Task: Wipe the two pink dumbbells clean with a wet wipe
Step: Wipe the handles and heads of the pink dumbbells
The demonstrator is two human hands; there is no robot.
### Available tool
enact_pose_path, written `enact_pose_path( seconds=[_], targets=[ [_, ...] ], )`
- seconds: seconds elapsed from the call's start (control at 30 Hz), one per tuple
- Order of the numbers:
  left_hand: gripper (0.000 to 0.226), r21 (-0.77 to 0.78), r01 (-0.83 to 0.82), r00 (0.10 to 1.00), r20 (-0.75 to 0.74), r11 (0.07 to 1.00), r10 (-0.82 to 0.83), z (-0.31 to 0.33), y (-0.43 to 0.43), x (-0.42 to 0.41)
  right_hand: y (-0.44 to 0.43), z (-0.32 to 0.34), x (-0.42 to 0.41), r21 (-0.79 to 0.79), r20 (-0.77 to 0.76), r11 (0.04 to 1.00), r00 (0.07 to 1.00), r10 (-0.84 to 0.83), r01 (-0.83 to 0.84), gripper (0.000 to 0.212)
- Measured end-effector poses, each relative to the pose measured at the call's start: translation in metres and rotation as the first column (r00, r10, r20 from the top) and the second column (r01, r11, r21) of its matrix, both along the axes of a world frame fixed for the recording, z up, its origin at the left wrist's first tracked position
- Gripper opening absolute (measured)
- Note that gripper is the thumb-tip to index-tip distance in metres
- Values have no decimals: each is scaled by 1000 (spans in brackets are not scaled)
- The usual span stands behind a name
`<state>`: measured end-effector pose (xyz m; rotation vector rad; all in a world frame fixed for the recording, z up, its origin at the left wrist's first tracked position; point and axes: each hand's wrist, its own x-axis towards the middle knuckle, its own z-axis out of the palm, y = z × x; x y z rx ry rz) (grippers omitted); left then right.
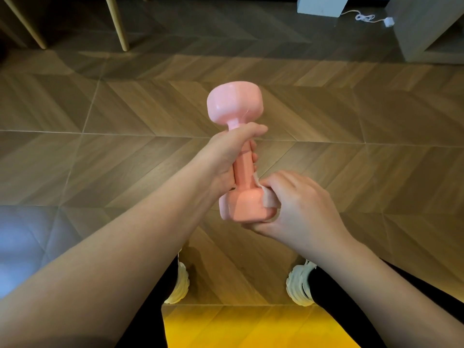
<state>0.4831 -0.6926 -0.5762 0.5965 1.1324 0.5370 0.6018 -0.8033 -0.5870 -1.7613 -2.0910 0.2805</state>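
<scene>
One pink dumbbell is held up in front of me, its long axis running away from me and one head pointing far. My left hand grips its handle from the left. My right hand wraps round the near head from the right and below, pressing a white wet wipe against it. Most of the wipe is hidden between my fingers and the dumbbell. No second dumbbell is in view.
Below is a wooden herringbone floor. My two white shoes stand on it, with a yellow seat edge nearest me. Wooden furniture legs stand at the far left, a grey cabinet and a white cable at the far right.
</scene>
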Motion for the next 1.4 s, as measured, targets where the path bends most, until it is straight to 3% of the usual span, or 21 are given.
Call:
enact_pose_path(
  seconds=[0.17, 0.37, 0.63, 0.73, 0.9, 1.03, 1.2, 1.3, 1.4],
  targets=[
    [22, 8, -28, 999, 17, 1000, 28, -3, -2, 6, 3, -1, -3, -210, -33, 977, 999, 40, -46, 53],
    [29, -92, -143, 979, 130, 985, 154, 3, 1, 2, 2, 3, 7, -76, -120, 997, 993, 24, -33, 58],
    [29, 23, 6, 991, 135, 1000, -9, 2, -7, 6, 6, 0, 8, -291, -194, 939, 972, 130, -183, 38],
    [31, -9, -3, 987, 163, 1000, 5, 2, -5, 4, 0, 4, 12, -285, -267, 951, 963, 40, -118, 52],
    [33, -19, -35, 982, 185, 999, 38, 4, -2, 1, -2, 6, 12, -206, -289, 968, 954, 82, -145, 47],
    [35, 44, 10, 984, 180, 999, -18, 4, -4, 2, 4, 3, 10, -313, -233, 926, 962, 139, -210, 43],
    [37, 28, 7, 975, 220, 1000, -13, 9, 0, 0, -1, 1, 13, -102, -198, 990, 977, 75, -97, 48],
    [42, 18, 36, 970, 241, 999, -39, 9, -1, -3, 2, -2, 8, -190, -270, 970, 958, 95, -149, 49],
    [30, 70, 66, 966, 246, 995, -81, 13, -5, 0, 3, -5, 4, -174, -241, 973, 964, 108, -153, 41]
  ],
)
